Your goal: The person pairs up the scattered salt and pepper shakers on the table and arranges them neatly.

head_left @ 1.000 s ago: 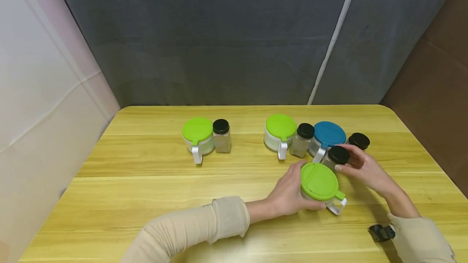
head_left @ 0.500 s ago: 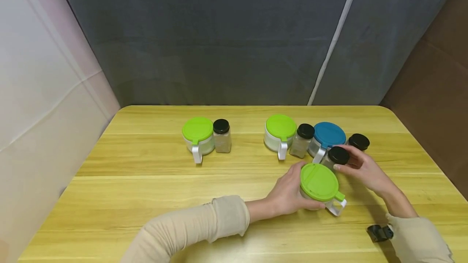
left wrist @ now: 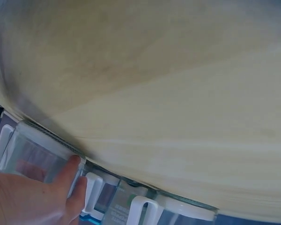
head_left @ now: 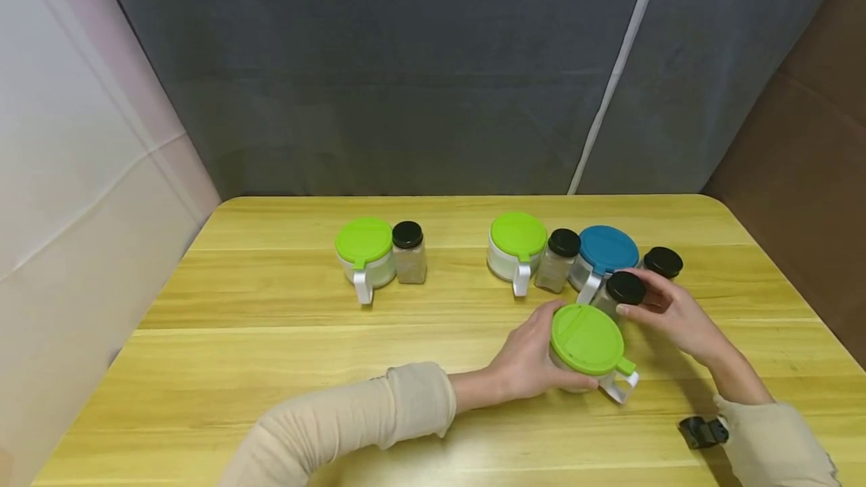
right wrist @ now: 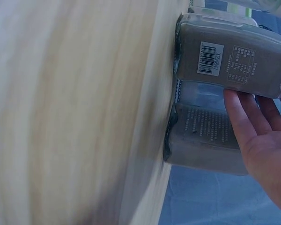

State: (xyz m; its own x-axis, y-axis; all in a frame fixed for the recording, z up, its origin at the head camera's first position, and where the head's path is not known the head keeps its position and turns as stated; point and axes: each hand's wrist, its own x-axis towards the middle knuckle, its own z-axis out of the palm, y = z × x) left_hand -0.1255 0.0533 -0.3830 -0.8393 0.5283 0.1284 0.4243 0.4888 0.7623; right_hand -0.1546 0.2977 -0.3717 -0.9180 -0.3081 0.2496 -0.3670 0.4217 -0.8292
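Note:
My left hand (head_left: 531, 363) curves round the body of a glass seasoning pot (head_left: 587, 340) with a green lid, its white handle pointing right and toward me. Thumb and fingers of my right hand (head_left: 679, 322) hold a black-capped spice jar (head_left: 625, 288) just behind that pot. In the right wrist view this spice jar (right wrist: 229, 56) shows brown contents and a barcode, with my right fingers (right wrist: 241, 112) against its side. A blue-lidded pot (head_left: 609, 248) stands directly behind it. Another black-capped jar (head_left: 663, 262) is partly covered by my right hand.
Left of the blue-lidded pot stand a black-capped jar (head_left: 558, 261) and a green-lidded pot (head_left: 517, 235). Farther left, a second green-lidded pot (head_left: 364, 241) sits beside a black-capped jar (head_left: 409, 254). All rest on the wooden table (head_left: 271, 367), before a dark grey cloth wall (head_left: 406, 96).
The green-lidded pot in my left hand has shifted very slightly left. My right hand and the spice jar it holds stay almost in place.

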